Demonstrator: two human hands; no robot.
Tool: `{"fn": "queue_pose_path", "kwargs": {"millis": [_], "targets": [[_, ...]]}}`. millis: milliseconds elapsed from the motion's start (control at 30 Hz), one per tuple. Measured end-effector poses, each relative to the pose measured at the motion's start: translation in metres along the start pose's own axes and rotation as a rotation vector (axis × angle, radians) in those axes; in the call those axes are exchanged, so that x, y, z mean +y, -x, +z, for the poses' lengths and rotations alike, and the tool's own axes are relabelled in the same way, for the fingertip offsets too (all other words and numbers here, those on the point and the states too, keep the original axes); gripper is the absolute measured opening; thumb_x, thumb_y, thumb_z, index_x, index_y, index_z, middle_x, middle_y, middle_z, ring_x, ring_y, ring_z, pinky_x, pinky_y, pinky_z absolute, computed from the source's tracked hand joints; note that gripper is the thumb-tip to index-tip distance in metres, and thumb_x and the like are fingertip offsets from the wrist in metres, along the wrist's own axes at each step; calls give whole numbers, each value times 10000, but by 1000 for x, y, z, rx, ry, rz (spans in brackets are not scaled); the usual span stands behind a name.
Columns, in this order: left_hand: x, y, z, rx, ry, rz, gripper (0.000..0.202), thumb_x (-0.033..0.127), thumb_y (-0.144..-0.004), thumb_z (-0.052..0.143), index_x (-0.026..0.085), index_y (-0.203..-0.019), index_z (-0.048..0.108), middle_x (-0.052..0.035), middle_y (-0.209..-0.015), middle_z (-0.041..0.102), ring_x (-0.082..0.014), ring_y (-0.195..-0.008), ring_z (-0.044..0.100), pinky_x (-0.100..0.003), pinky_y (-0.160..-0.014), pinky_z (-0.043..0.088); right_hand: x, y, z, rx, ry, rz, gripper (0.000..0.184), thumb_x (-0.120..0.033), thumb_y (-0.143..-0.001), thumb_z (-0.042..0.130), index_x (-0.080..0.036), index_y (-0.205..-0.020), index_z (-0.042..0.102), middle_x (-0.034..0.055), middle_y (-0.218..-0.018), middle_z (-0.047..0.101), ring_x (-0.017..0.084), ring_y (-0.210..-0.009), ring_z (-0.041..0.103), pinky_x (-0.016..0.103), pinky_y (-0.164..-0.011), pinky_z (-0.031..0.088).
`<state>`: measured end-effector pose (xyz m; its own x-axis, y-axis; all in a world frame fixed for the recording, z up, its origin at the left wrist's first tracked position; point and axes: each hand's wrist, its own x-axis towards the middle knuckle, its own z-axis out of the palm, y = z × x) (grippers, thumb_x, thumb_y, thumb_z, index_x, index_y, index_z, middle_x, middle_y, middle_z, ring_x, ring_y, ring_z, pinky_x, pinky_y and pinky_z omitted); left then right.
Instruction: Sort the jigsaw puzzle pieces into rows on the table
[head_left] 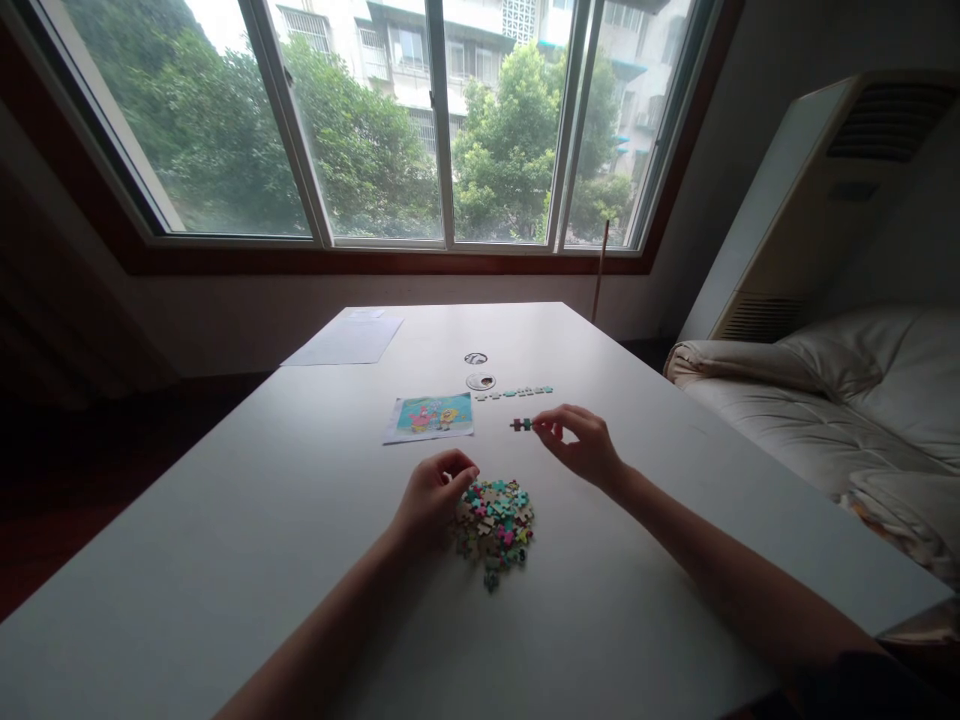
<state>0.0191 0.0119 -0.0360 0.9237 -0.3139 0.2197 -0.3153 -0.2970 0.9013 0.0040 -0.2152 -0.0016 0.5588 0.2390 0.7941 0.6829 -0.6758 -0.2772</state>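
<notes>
With fingertips pinched, my right hand [581, 440] holds a jigsaw puzzle piece against another small dark reddish and green puzzle piece [519, 425] on the table. My left hand [435, 490] is curled closed at the left edge of a loose heap of puzzle pieces [496, 520], thumb near the forefinger. Whatever may be between those fingers is hidden. The heap mixes turquoise, pink, yellow and bare cardboard-brown pieces. Beyond the hands lies a row of puzzle pieces [514, 394]. A colourful cartoon picture sheet [431, 416] lies left of that row.
Two round flat items [481, 382] lie behind the picture sheet. White paper [345, 340] covers the far left corner of the white table [247, 520]. A padded sofa [817, 390] stands along the right side, with a window [442, 130] beyond the far edge.
</notes>
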Motion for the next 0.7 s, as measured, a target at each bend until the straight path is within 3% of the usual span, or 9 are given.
{"fn": "queue_pose_path", "kwargs": {"millis": [167,700], "targets": [[-7,-2,-1,17,-52,11,160,284,-701,547,142,-643,592,19,-565,540,-107,-524,451,-199,-504,358,11,-2,-9,107,34,56,79,-210,-805,535,-187,-811,610,8,-694,609,90,-547,525,215,-566,438],[-7,-2,-2,11,-98,29,162,284,-713,528,149,-654,595,21,-557,533,-108,-524,446,-191,-495,344,13,-2,-9,103,63,26,81,-218,-809,545,-192,-815,621,8,-690,613,89,-552,535,193,-513,431]]}}
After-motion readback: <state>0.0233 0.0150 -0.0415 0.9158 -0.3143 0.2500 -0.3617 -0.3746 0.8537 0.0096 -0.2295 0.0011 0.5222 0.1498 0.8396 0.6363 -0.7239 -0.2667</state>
